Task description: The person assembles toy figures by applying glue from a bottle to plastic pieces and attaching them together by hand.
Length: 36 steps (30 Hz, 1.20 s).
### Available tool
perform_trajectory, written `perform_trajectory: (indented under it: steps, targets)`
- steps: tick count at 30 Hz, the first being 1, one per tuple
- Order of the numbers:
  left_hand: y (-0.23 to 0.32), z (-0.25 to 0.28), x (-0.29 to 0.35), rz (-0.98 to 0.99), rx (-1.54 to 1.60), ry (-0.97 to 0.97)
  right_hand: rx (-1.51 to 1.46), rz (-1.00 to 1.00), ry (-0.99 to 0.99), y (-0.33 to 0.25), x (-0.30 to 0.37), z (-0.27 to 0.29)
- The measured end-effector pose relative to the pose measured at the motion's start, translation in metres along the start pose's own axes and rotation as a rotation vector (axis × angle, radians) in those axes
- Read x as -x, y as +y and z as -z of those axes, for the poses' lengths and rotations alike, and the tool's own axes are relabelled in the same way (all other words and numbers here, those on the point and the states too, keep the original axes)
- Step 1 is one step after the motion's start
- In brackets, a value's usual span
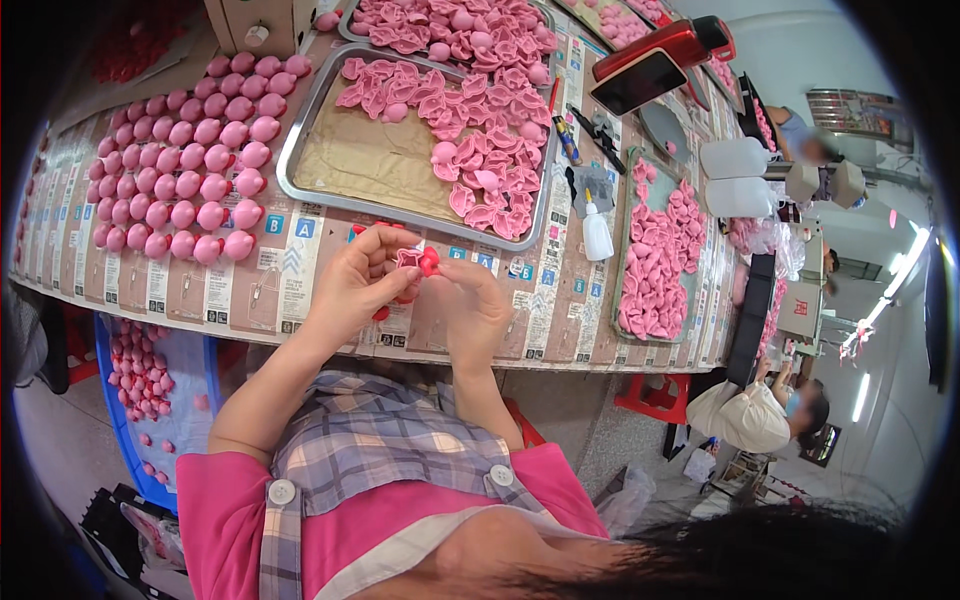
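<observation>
Over the near edge of the table, both my hands meet in front of me. Between the fingers of my left hand [350, 287] is a small hollow pink piece [408, 258] with a wavy rim. My right hand [476, 306] pinches a small glossy red piece [430, 262] right against it. Whether the two pieces are joined, I cannot tell. A few more red pieces [381, 313] lie on the table under my hands. Just beyond stands a metal tray [370, 170] lined with brown paper, partly covered by a heap of hollow pink pieces [490, 140].
Rows of rounded pink pieces with red ends [185, 165] cover the left side. To the right are a white squeeze bottle [597, 236], a phone [640, 82], a red flask [655, 52] and another tray of pink pieces [655, 270]. A blue bin [213, 385] sits below left; another person [750, 413] works at right.
</observation>
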<state>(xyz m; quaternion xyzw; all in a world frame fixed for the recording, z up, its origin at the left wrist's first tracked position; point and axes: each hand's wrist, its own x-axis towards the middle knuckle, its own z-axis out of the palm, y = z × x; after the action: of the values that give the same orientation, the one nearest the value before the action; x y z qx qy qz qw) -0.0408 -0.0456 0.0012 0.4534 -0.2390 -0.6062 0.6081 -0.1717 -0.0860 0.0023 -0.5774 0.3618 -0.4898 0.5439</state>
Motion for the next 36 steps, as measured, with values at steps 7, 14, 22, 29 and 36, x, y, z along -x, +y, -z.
perform_trajectory:
  steps: [7,14,22,29,36]
  targets:
    - [0.010,0.000,0.009,0.016,-0.222,0.028,-0.168,-0.214,-0.113,0.004,-0.005,0.007]
    - [0.012,-0.001,0.010,-0.198,-0.404,0.026,-0.292,-0.418,-0.225,0.005,-0.010,0.006]
    - [0.016,-0.017,0.003,-0.628,-0.911,-0.081,-0.484,-0.469,-0.143,0.002,-0.009,0.014]
    - [0.001,-0.007,0.003,-0.267,-0.403,-0.034,0.026,-0.045,-0.020,0.009,-0.038,0.051]
    - [0.011,-0.002,0.002,-0.049,-0.038,-0.065,1.509,0.045,0.180,0.007,-0.108,0.171]
